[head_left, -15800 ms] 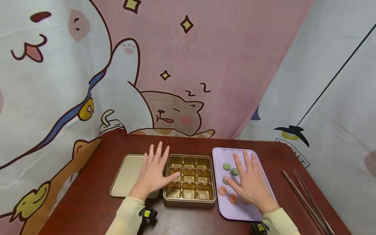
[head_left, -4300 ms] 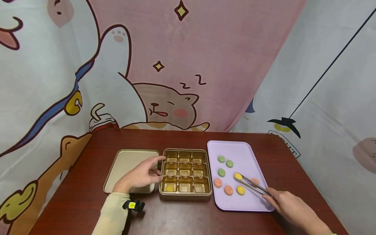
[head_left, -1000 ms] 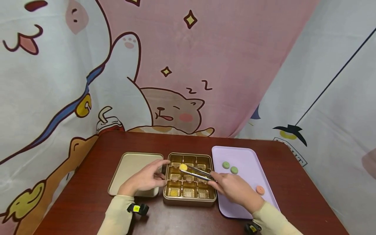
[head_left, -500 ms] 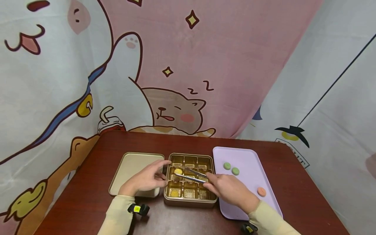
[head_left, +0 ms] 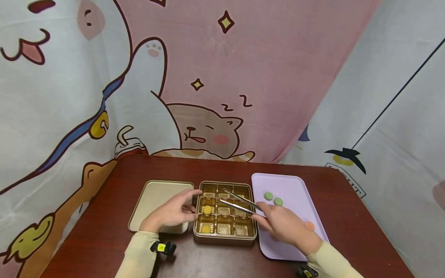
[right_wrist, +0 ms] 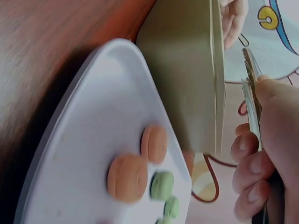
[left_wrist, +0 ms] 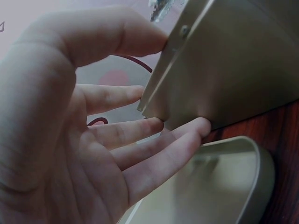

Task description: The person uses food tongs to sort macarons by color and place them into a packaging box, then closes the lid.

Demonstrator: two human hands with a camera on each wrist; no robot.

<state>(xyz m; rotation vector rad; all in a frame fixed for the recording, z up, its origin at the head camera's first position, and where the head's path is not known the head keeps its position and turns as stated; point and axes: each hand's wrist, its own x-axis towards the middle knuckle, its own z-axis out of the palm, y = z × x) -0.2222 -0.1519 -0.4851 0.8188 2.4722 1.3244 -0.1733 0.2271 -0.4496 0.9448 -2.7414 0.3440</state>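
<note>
After parting the tongs (head_left: 240, 207) and drawing them off to the right, has left the freed yellow macaron (head_left: 207, 210) in the left compartment of the middle row of the gold box (head_left: 224, 240), just beyond the other yellow macaron (head_left: 206, 229) in the near-left compartment. Half a second ago, had those tips right beside the piece. Seems, judging by that, to amount to one more piece placed, making two visible in the box. With the right hand (head_left: 283, 226), holds the tongs in curled fingers, leaving a moderate gap between the serrated tips and pinching nothing there. Hangs them above the middle column; from these views, cannot tell about contact with a divider. With the left hand (head_left: 170, 212), touches the left side of the box, thumb and fingertips spread along it without wrapping around, just as a second ago; probably serves to steady. On the purple tray (head_left: 274, 247), shows green macarons (head_left: 268, 196) and, in the right wrist view, at least two peach macarons (right_wrist: 128, 178). Cannot make out the patch of tray behind the right hand.
</note>
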